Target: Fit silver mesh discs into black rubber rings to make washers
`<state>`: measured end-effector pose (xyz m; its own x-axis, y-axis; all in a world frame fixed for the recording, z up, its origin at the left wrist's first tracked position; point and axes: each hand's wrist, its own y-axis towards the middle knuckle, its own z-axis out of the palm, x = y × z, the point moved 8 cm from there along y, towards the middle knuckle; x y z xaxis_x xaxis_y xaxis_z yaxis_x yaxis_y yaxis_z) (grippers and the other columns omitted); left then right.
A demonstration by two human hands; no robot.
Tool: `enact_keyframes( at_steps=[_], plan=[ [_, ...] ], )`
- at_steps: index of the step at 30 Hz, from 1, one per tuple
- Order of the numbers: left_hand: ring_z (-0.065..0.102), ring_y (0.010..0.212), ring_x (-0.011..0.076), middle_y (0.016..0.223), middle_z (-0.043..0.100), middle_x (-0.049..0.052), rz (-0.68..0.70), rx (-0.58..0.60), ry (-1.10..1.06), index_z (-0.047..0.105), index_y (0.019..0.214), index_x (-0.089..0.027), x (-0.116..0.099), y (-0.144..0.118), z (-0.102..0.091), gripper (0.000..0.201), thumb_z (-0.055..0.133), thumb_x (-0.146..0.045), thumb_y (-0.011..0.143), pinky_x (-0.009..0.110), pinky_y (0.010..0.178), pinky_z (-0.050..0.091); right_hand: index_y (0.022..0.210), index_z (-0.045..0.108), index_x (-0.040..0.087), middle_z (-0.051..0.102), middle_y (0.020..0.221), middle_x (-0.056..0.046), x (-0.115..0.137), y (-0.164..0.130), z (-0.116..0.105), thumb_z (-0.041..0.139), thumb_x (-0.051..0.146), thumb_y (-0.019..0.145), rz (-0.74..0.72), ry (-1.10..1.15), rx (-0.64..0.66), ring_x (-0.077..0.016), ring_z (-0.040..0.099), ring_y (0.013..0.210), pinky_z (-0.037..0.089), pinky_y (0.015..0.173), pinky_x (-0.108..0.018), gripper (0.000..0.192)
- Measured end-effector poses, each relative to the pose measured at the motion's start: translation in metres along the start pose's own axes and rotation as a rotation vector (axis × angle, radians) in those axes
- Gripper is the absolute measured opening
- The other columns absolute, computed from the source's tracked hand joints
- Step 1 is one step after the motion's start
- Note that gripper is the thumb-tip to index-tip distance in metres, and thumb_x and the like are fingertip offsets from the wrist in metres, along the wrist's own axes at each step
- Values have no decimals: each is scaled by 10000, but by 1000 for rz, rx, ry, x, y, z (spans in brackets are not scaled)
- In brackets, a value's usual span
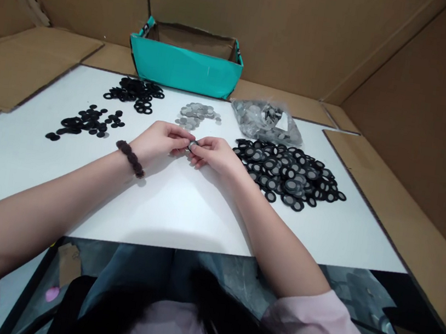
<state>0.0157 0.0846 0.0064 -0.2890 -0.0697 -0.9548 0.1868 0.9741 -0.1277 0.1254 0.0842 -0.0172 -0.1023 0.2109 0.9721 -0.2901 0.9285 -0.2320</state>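
Observation:
My left hand (159, 141) and my right hand (215, 155) meet at the middle of the white table (183, 211), fingertips pinched together on one small round piece (192, 144), a grey mesh disc with a black ring; I cannot tell how the two parts sit. A dark hair tie (130, 158) circles my left wrist. Just beyond my hands lies a small heap of grey mesh discs (197, 113). Right of my right hand spreads a large pile of black rings with mesh inside (288, 173).
Two piles of black rubber rings lie at the left (86, 123) and far left (136, 91). A clear bag of mesh discs (265, 120) sits at the far right. A teal box (185, 67) stands at the back. Cardboard walls surround the table.

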Motion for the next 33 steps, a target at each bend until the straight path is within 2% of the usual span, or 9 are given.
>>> enact_keyframes(
  at_steps=[5, 8, 14, 23, 26, 33],
  plan=[
    [533, 540, 138, 553, 582, 23, 27, -29, 58, 669, 766, -131, -2, -1, -1, 188, 654, -275, 647, 281, 557, 413, 642, 513, 141, 522, 453, 33, 6, 1, -3, 548, 129, 806, -141, -133, -32, -53, 473, 403, 415, 434, -159, 169],
    [547, 566, 140, 577, 599, 24, 52, -67, 116, 652, 711, -139, -6, -3, -3, 158, 658, -278, 636, 272, 576, 431, 636, 505, 147, 540, 481, 26, 8, 0, -2, 536, 121, 793, -189, -205, -35, -59, 482, 414, 397, 430, -166, 162],
    [548, 570, 140, 593, 613, 33, 45, -114, 116, 621, 664, -139, -6, -6, -2, 106, 647, -240, 647, 278, 596, 440, 640, 496, 151, 575, 537, 13, 10, -1, -2, 535, 96, 763, -178, -232, -70, -77, 543, 462, 410, 446, -168, 140],
    [565, 570, 145, 601, 610, 37, 30, -144, 111, 570, 656, -143, -7, -8, 0, 97, 628, -220, 654, 287, 604, 457, 639, 511, 159, 584, 522, 1, 8, 1, -10, 541, 162, 773, -181, -331, -152, -86, 530, 453, 421, 474, -189, 137],
    [594, 625, 158, 643, 622, 32, 65, -184, 130, 551, 687, -154, -6, -7, -1, 82, 596, -218, 666, 288, 635, 474, 623, 497, 167, 571, 494, 10, 9, 1, -8, 534, 179, 777, -168, -336, -175, -84, 520, 441, 420, 467, -185, 159],
    [610, 717, 170, 712, 631, 36, 157, -245, 203, 549, 737, -162, -7, -6, -3, 66, 561, -213, 697, 295, 696, 496, 624, 465, 170, 547, 467, 27, 10, -3, -5, 534, 151, 787, -146, -261, -133, -76, 524, 422, 406, 438, -164, 178]
  ],
)
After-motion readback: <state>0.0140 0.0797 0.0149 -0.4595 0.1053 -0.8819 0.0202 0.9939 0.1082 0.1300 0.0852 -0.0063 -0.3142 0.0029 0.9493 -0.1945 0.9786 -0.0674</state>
